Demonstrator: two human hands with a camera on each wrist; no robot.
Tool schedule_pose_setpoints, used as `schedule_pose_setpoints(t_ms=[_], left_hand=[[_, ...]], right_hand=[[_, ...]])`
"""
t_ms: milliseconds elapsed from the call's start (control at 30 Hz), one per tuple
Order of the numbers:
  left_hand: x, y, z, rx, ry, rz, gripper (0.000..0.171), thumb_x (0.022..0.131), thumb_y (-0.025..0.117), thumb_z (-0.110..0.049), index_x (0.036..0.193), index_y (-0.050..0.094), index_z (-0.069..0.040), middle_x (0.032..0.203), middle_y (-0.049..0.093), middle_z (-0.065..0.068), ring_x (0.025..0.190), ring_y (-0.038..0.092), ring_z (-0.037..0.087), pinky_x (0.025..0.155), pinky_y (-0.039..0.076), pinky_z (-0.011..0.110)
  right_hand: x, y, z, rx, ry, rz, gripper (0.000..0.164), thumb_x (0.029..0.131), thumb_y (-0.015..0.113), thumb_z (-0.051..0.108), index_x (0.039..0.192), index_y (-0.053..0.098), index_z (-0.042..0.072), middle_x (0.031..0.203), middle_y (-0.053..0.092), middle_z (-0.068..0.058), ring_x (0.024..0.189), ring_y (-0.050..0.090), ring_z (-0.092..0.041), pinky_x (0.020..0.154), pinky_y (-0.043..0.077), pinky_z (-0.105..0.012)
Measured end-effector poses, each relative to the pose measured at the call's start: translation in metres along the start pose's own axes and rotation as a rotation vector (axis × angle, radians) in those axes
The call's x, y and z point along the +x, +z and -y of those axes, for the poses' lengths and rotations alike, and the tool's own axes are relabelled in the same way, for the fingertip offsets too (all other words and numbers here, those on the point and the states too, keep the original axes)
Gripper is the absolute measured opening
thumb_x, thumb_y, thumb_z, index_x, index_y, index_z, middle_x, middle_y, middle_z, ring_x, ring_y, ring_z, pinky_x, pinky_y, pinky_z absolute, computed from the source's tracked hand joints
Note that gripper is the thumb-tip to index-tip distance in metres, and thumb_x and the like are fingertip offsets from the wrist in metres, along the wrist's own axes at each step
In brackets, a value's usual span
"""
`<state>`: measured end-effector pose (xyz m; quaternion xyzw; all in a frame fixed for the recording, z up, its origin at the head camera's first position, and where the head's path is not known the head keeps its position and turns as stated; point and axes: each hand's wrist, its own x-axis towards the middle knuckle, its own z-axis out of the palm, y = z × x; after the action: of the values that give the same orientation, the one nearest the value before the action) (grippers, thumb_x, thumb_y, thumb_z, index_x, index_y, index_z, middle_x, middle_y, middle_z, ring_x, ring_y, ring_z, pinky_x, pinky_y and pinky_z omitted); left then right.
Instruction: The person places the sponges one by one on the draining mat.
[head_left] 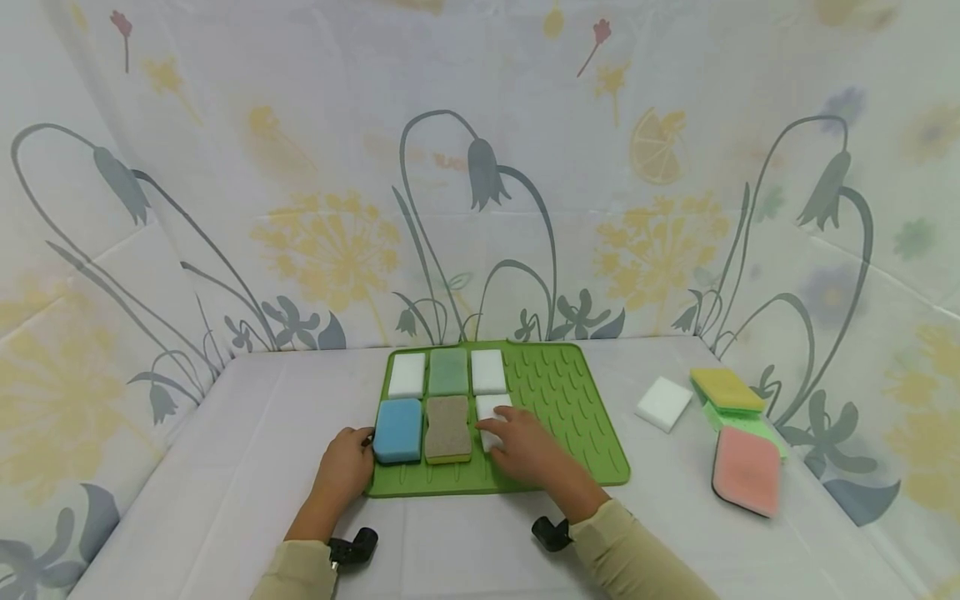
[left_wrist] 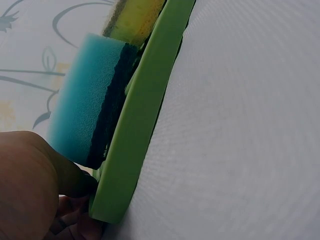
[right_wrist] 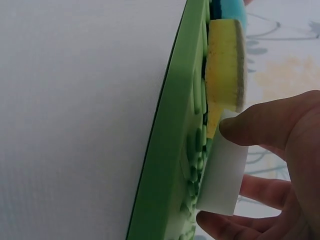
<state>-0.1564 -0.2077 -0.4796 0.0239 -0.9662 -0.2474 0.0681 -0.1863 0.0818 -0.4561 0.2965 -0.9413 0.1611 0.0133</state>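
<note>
My right hand holds a white sponge by its sides, thumb at one end and fingers at the other, at the right of the front row on a green ribbed mat. My left hand grips the mat's left edge beside a blue sponge with a dark underside. Between the blue and the held sponge lies a grey-brown sponge with a yellow layer below. Behind them sit a white sponge, a green sponge and another white sponge in a row.
Right of the mat, on the white cloth, lie a loose white sponge, a yellow sponge overlapping a light green sponge, and a pink sponge with a dark underside. A flower-printed curtain stands behind the table.
</note>
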Motion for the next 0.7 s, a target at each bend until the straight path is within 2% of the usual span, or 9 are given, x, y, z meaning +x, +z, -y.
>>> schedule_pose_setpoints(t_ms=[333, 700], left_hand=[[-0.001, -0.003, -0.002, -0.004, 0.004, 0.009, 0.033, 0.094, 0.052, -0.006, 0.122, 0.061, 0.009, 0.102, 0.063, 0.019, 0.095, 0.062, 0.033, 0.082, 0.053, 0.047], [-0.001, -0.002, -0.001, 0.002, -0.008, 0.008, 0.033, 0.095, 0.051, -0.007, 0.123, 0.061, 0.008, 0.105, 0.063, 0.021, 0.099, 0.062, 0.035, 0.085, 0.052, 0.048]], right_hand=[[0.001, 0.003, 0.008, -0.04, 0.038, -0.003, 0.04, 0.093, 0.061, 0.019, 0.133, 0.057, 0.013, 0.138, 0.051, -0.02, 0.121, 0.05, -0.048, 0.098, 0.046, -0.055], [0.002, 0.007, 0.011, -0.099, 0.043, -0.029, 0.041, 0.091, 0.067, 0.023, 0.13, 0.06, 0.013, 0.135, 0.054, -0.018, 0.118, 0.055, -0.043, 0.095, 0.049, -0.051]])
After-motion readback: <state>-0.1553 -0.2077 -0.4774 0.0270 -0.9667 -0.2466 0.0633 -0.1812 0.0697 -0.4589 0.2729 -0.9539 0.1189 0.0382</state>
